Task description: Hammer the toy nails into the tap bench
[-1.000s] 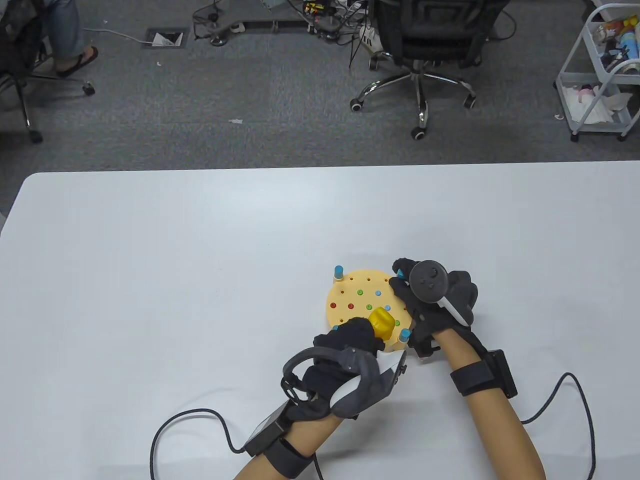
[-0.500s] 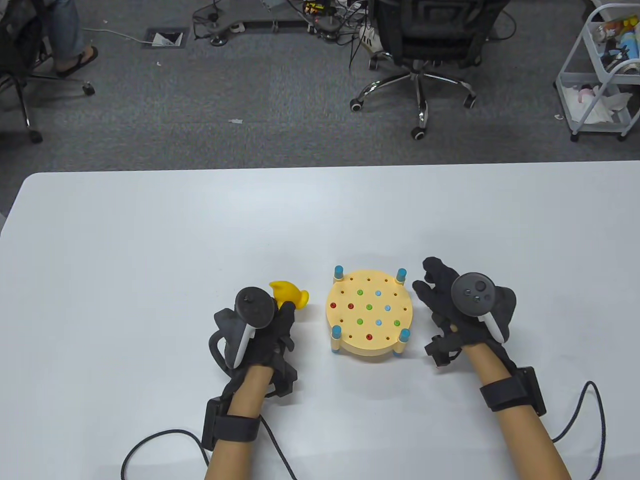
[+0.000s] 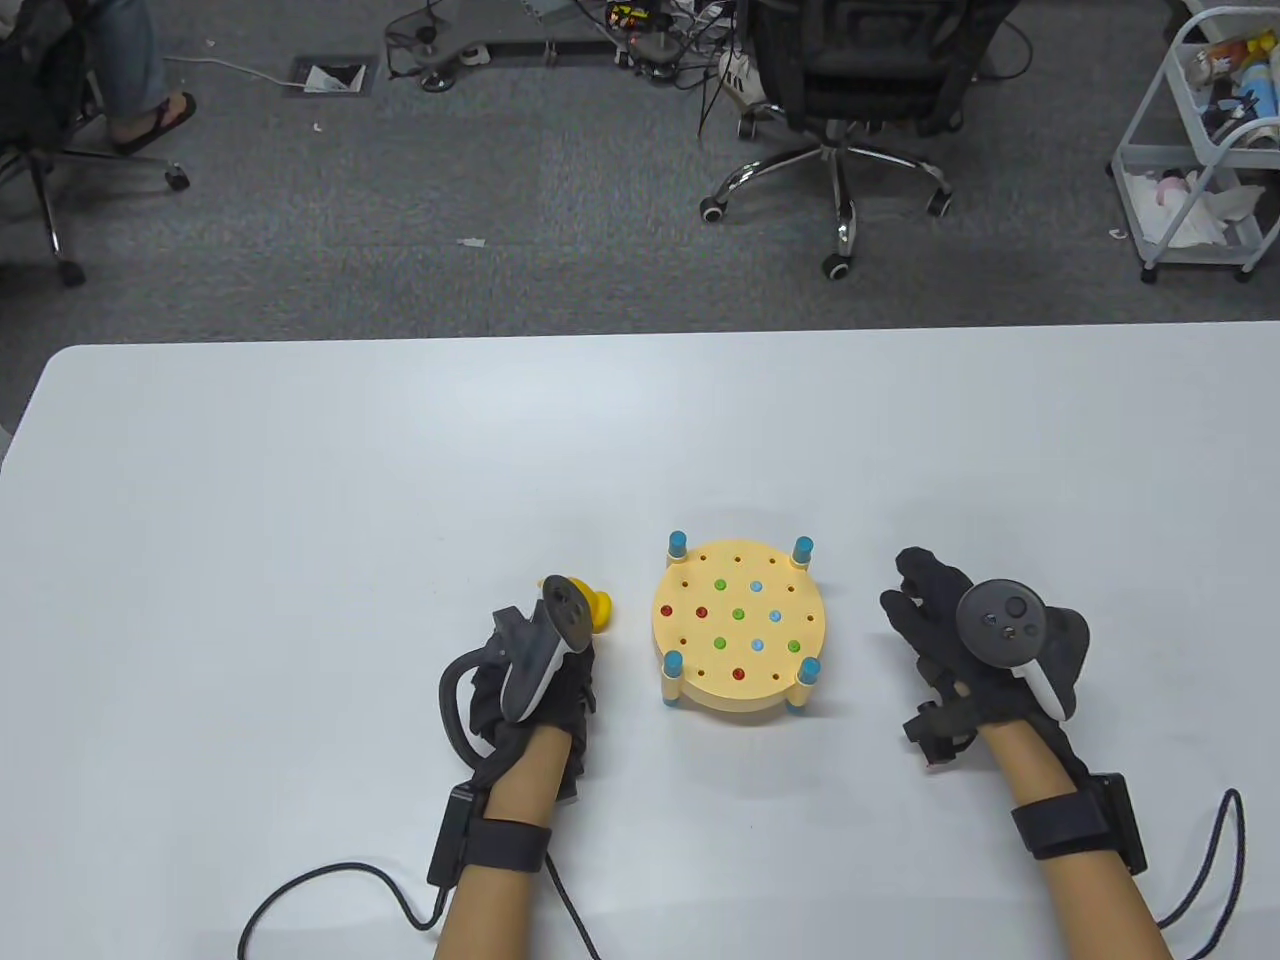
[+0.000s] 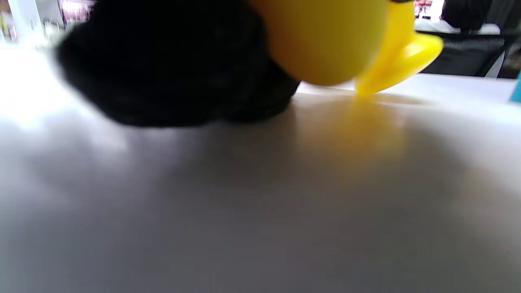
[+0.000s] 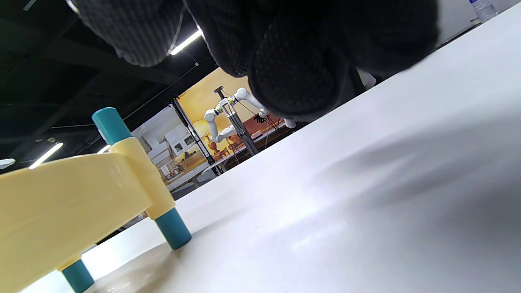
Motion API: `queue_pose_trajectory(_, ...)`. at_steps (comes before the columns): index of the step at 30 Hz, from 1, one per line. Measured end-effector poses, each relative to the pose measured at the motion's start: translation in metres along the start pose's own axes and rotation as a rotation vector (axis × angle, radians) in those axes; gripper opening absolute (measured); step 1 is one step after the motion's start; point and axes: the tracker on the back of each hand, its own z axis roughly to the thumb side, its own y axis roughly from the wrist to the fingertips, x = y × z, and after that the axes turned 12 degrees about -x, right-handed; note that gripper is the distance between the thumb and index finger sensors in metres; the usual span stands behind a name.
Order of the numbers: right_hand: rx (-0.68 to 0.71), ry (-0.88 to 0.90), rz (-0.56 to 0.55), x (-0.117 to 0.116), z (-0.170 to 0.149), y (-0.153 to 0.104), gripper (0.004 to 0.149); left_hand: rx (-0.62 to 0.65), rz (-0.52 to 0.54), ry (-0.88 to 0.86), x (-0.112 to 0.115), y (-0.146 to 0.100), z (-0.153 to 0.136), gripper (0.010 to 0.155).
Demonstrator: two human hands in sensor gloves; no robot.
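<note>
1. Two gloved hands flank the bench [image 3: 740, 628], which stands at lower centre of the table view on the table [image 3: 300, 520]; its coloured nails [image 3: 740, 614] appear sunk nearly flush.
2. Left hand [image 3: 535, 680] lies lower left of the bench, fingers wrapped round the yellow hammer [image 3: 597, 608]; the head pokes out beside the bench, its edge touching the tabletop in the left wrist view, probably being parked.
3. Right hand [image 3: 960, 650] rests right of the bench, apart from it, fingers [image 5: 293, 77] loosely spread and holding nothing, judged withdrawn because no steadying is needed.
</note>
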Motion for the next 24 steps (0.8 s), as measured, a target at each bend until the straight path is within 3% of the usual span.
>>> queue_pose_trajectory(5, 0.055, 0.033, 0.006, 0.007, 0.007, -0.013, 0.068, 0.006, 0.005, 0.083, 0.001, -0.001, 0.006, 0.070)
queue_pose_trajectory(11, 0.117, -0.050, -0.038, 0.017, 0.006, -0.024, 0.069, 0.003, 0.061, 0.161, -0.006, -0.007, 0.002, 0.072)
queue_pose_trajectory(14, 0.124, -0.087, -0.099, 0.027, 0.003, -0.021, 0.071, 0.026, 0.152, 0.107, -0.024, -0.012, -0.006, 0.073)
queue_pose_trajectory(17, 0.121, -0.195, -0.178, 0.037, -0.006, -0.020, 0.079, 0.103, 0.251, -0.079, -0.047, -0.021, -0.021, 0.078)
queue_pose_trajectory(20, 0.088, -0.325, -0.193, 0.038, -0.014, -0.017, 0.092, 0.220, 0.236, -0.182, -0.056, -0.026, -0.033, 0.085)
queue_pose_trajectory(24, 0.063, -0.502, -0.164, 0.029, -0.017, -0.016, 0.098, 0.211, 0.260, -0.128, -0.055, -0.022, -0.039, 0.085)
